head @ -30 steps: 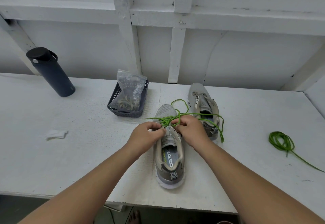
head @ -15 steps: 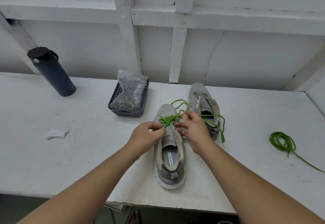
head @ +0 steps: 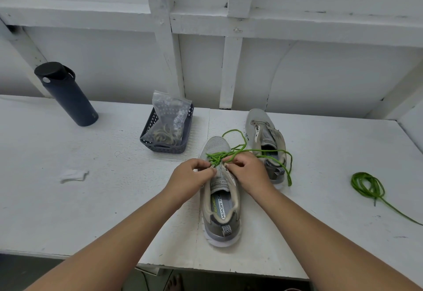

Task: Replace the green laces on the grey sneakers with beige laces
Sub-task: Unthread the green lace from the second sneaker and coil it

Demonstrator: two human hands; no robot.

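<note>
The near grey sneaker [head: 219,199] lies heel toward the table's front edge, and both hands work at its eyelets. The left hand [head: 190,177] has its fingers curled in a pinch at the left eyelet row, on the shoe's edge or the lace there – which one cannot be told. The right hand [head: 248,171] pinches the green lace [head: 242,152], which is loose over the toe and trails across to the far sneaker [head: 265,139]. That far sneaker shows no lace of its own, and a coiled second green lace [head: 367,184] lies well apart on the white table [head: 91,210] to the right, so one shoe looks stripped already and this one is partly unthreaded. Further back, the beige laces [head: 163,134] sit bagged in a dark basket [head: 164,147] – apparently untouched, so by my reading all the relacing is left. A dark bottle [head: 66,95] stands far left
</note>
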